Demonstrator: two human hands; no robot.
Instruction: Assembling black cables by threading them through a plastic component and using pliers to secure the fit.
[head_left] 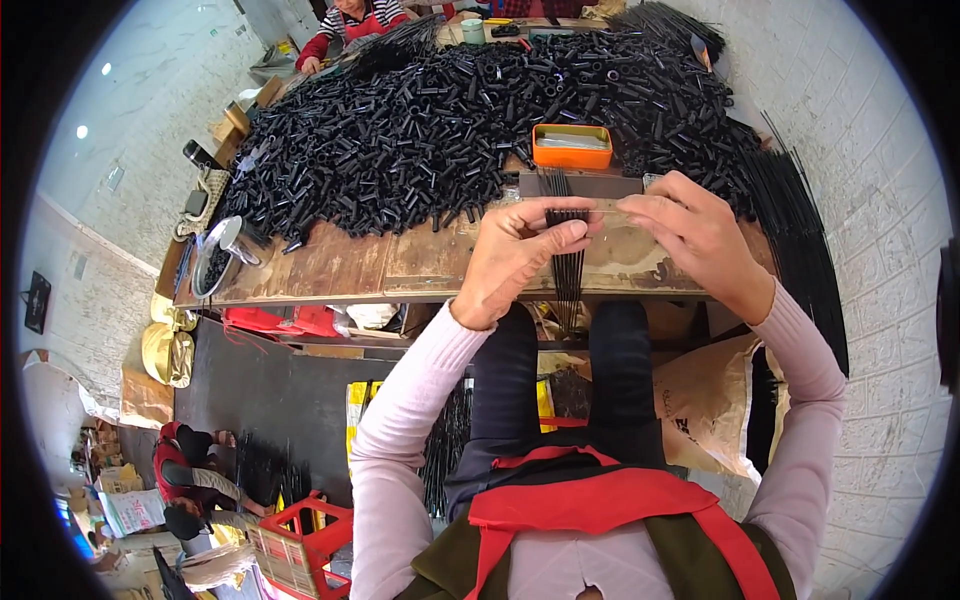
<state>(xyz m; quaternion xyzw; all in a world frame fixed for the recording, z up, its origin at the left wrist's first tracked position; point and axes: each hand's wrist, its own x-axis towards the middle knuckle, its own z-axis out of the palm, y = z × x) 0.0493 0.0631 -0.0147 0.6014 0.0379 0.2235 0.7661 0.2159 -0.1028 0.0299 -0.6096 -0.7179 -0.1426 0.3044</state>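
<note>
In front of me, over the near edge of the wooden table [430, 262], my left hand [515, 255] is closed on a row of thin black rods [568, 275]. They lie side by side between thumb and fingers, and their lower ends hang down past the table edge. To the right of them, my right hand [695, 230] pinches a thin wire-like piece [608, 210] that reaches across to the rods at my left fingertips. Most of that thin piece is too fine to make out.
A heap of short black tubular parts [400, 140] covers much of the table. Behind my hands stands an orange box [571, 158] of thin silvery pieces. Long black rods [795, 220] lie at the right, a clear container [243, 243] at the left. Other people [350, 25] sit beyond.
</note>
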